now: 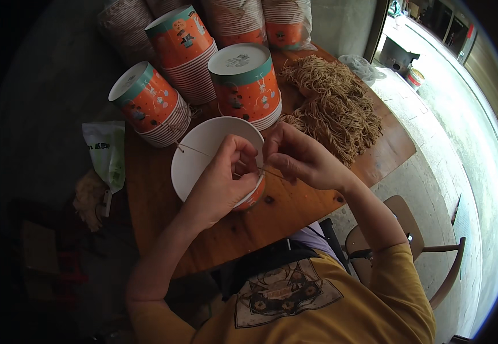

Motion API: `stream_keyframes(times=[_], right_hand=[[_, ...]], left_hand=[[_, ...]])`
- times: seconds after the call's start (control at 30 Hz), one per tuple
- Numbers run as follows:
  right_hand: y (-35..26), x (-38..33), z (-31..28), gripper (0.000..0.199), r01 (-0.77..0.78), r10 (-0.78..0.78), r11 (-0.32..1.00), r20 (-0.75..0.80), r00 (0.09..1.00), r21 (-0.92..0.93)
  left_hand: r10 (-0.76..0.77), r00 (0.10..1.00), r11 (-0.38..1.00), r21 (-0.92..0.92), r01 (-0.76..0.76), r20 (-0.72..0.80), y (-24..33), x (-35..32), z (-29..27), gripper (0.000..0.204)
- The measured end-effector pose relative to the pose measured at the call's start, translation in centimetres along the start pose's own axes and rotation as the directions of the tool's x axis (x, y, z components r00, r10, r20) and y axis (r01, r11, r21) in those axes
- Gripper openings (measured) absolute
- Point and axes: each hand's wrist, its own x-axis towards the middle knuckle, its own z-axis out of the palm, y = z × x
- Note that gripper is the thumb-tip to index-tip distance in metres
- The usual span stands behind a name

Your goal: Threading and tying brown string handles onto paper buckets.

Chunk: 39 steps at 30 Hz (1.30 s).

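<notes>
A white-lined paper bucket (197, 135) with an orange outside lies tilted on the table in front of me, its mouth toward me. A thin tan cord (194, 151) runs from the left side of its rim across the opening toward my hands. My left hand (226, 178) is over the near right part of the rim, fingers curled and pinched. Just to its right, my right hand (300, 160) pinches a piece of cord beside the rim. The fingertips partly hide where the cord meets the bucket.
On the wooden table (163, 218) stand nested stacks of orange and teal paper buckets (240, 86). A heap of tan cords (340, 109) lies at the right. Behind are bagged stacks (234, 23). A plastic bag (104, 152) hangs at the left edge; a chair (398, 223) stands right.
</notes>
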Motion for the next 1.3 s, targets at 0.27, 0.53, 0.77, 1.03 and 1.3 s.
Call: stream_keyframes(times=[0.27, 0.53, 0.77, 1.03, 1.3], right_hand=[[-0.7, 0.3, 0.6, 0.011, 0.252, -0.295, 0.712, 0.047, 0.954, -0.655], [-1.1, -0.4, 2.6, 0.016, 0.157, -0.335, 0.576, -0.057, 0.94, -0.802], [-1.3, -0.4, 3.1, 0.012, 0.043, -0.2, 0.708, -0.143, 0.969, -0.705], [-1.1, -0.3, 3.0, 0.012, 0.052, -0.236, 0.689, -0.156, 0.959, -0.723], [-1.2, -0.2, 3.0, 0.014, 0.03, -0.226, 0.689, -0.176, 0.958, -0.724]], left_hand=[[0.1, 0.993, 0.99, 0.1, -0.094, -0.057, -0.6, -0.6, 0.5, 0.032], [0.199, 0.977, 0.929, 0.332, -0.162, -0.081, 0.0, -0.9, 0.8, 0.037], [0.327, 0.942, 0.861, 0.435, -0.265, -0.072, -0.3, -0.9, 0.0, 0.034], [0.112, 0.988, 0.9, 0.433, -0.055, -0.106, 1.0, -2.0, 0.4, 0.019], [0.105, 0.987, 0.908, 0.417, -0.047, -0.118, -0.3, -1.2, 0.5, 0.014]])
